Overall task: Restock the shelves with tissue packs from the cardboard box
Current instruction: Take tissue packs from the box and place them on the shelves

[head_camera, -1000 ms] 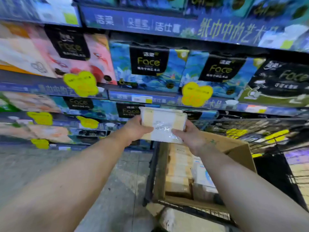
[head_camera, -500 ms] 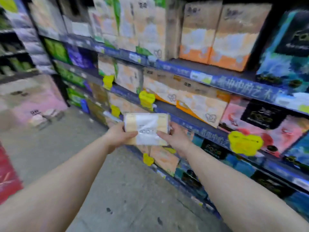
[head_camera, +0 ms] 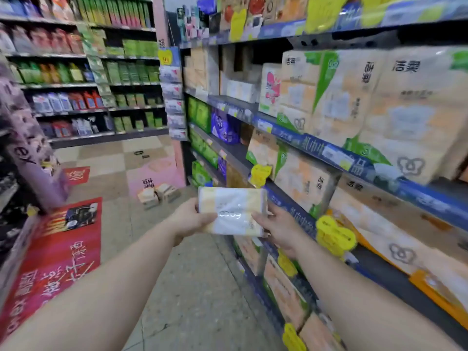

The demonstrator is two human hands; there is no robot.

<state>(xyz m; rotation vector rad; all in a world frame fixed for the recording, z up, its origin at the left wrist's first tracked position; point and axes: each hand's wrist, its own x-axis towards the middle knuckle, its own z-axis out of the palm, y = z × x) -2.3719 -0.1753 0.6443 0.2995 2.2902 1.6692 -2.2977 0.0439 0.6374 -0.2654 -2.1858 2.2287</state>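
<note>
Tissue pack (head_camera: 231,211), held out in front of the person at about the height of the lower shelves (head_camera: 298,196), which run along its right side. The pack lies with its long axis crosswise, from left to right, one short end pointing toward the aisle floor (head_camera: 202,287) and the other toward the shelves. The left hand (head_camera: 190,220) grips the left end, thumb over the front face; the right hand (head_camera: 277,225) grips the right end in the same way. Each grip is thus closed on the pack, one at either end, with the middle of the pack bare between them. The right hand is the nearer to the shelves, just beside the blue shelf edge; the left hand is on the aisle side. The larger packs (head_camera: 301,178) already on the shelves stand immediately to the right of the held pack, and a few small packs (head_camera: 158,193) lie on the floor beyond it. The open spot for this pack cannot be told. Judged from this arrangement, placement calls for a move rightward, leading with the right-hand end. The cardboard box is out of view.
</note>
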